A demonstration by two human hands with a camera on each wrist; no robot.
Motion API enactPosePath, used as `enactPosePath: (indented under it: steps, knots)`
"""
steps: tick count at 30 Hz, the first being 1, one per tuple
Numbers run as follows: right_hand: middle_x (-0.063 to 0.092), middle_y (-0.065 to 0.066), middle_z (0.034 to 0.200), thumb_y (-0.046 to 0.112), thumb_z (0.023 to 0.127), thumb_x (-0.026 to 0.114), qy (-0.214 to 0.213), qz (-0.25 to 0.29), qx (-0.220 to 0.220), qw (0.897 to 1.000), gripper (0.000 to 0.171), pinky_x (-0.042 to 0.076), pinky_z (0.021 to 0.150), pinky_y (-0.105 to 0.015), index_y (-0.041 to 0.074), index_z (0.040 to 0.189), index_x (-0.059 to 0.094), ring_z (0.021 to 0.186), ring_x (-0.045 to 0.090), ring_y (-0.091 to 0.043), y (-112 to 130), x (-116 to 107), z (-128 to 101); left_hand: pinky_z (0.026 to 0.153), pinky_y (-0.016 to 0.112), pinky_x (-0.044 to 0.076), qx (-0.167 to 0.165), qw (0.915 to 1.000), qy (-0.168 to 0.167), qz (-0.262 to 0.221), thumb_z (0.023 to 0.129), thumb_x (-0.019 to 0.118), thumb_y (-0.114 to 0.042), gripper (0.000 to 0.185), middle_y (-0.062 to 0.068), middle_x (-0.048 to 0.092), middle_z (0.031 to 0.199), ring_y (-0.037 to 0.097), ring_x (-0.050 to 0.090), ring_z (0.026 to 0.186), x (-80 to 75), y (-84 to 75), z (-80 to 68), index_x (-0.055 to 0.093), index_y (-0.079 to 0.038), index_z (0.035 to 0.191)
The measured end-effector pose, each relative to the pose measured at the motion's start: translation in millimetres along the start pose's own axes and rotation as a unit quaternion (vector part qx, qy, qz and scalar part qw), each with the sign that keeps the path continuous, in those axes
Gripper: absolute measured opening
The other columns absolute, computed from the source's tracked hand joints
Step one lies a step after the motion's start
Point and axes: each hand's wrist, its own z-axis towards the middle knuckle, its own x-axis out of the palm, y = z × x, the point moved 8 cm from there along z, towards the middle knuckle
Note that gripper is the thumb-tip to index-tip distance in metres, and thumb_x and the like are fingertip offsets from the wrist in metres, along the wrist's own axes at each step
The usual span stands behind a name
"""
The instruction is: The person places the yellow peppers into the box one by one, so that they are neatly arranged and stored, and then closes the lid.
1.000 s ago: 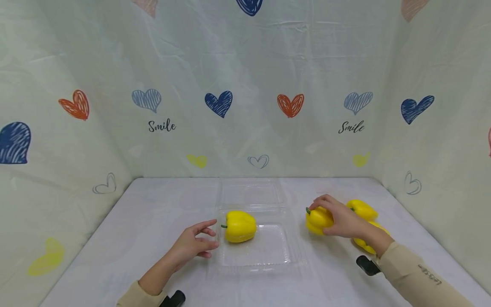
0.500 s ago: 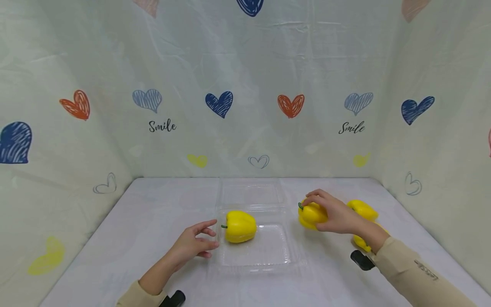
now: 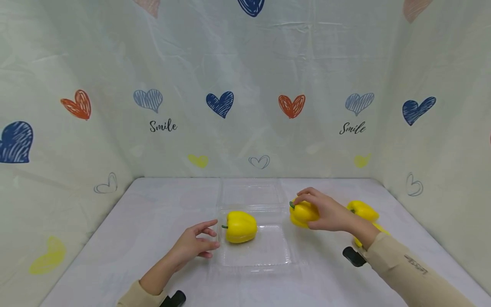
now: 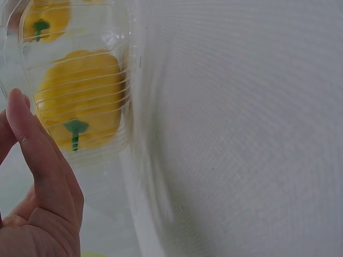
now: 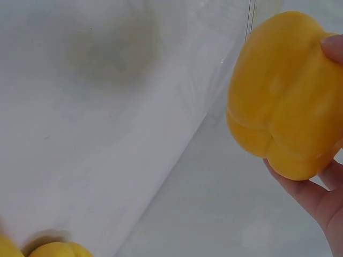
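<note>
- On the right side of the white table, I see my right hand curled around a yellow pepper. It holds the pepper up, just beside the right edge of the clear tray.
- My left hand holds nothing. Its fingers are loose and a bit bent, and it sits right by the left edge of the tray. I cannot tell if it touches the tray.
- Another yellow pepper, the tray pepper, lies on its side in the tray with its green stem pointing at my left hand.
- Two more peppers lie on the table behind my right arm.
- I see soft walls with hearts and the word "Smile" all around the table.
- My right arm reaches in from the right in a tan sleeve. My left arm comes in low from the bottom.
</note>
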Motion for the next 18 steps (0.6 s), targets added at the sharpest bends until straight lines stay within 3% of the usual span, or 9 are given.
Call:
enactPosePath:
  steps: [18]
  knots:
    - [0.045, -0.006, 0.125, 0.001, 0.069, 0.071, 0.033, 0.023, -0.009, 0.999, 0.048, 0.046, 0.090, -0.045, 0.018, 0.113, 0.058, 0.108, 0.050, -0.028, 13, 18, 23, 0.063, 0.035, 0.056, 0.001, 1.0000, 0.005, -0.001, 0.077, 0.075, -0.006, 0.068, 0.011, 0.051, 0.105, 0.022, 0.057, 0.066, 1.4, -1.3, -0.4, 0.044, -0.006, 0.138]
